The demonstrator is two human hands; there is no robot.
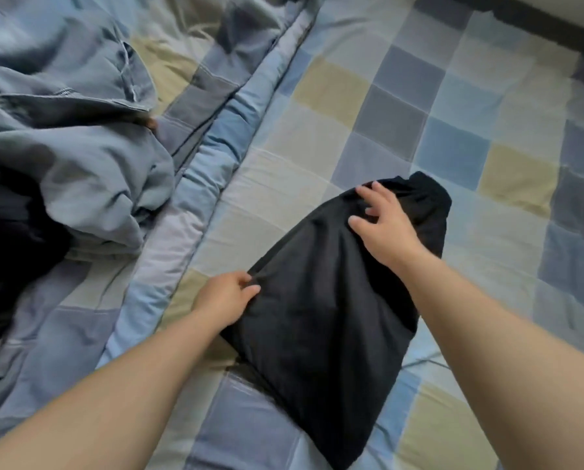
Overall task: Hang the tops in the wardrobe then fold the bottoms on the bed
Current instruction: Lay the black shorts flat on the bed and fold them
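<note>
A black garment (321, 320) lies flat on the checked bed sheet (453, 144), running from near the front edge up to the middle right. My left hand (228, 296) pinches its left edge between thumb and fingers. My right hand (382, 225) rests on its upper part with the fingers spread and slightly bent, pressing the cloth down. A grey-blue garment (80, 154) lies crumpled at the left on the duvet, and another dark piece of clothing (9, 232) is partly tucked beneath it.
A rolled checked duvet (195, 157) runs diagonally between the clothes pile and the black garment. Open sheet lies to the right and behind the garment. A dark strip and pale surface (538, 15) sit at the top right corner.
</note>
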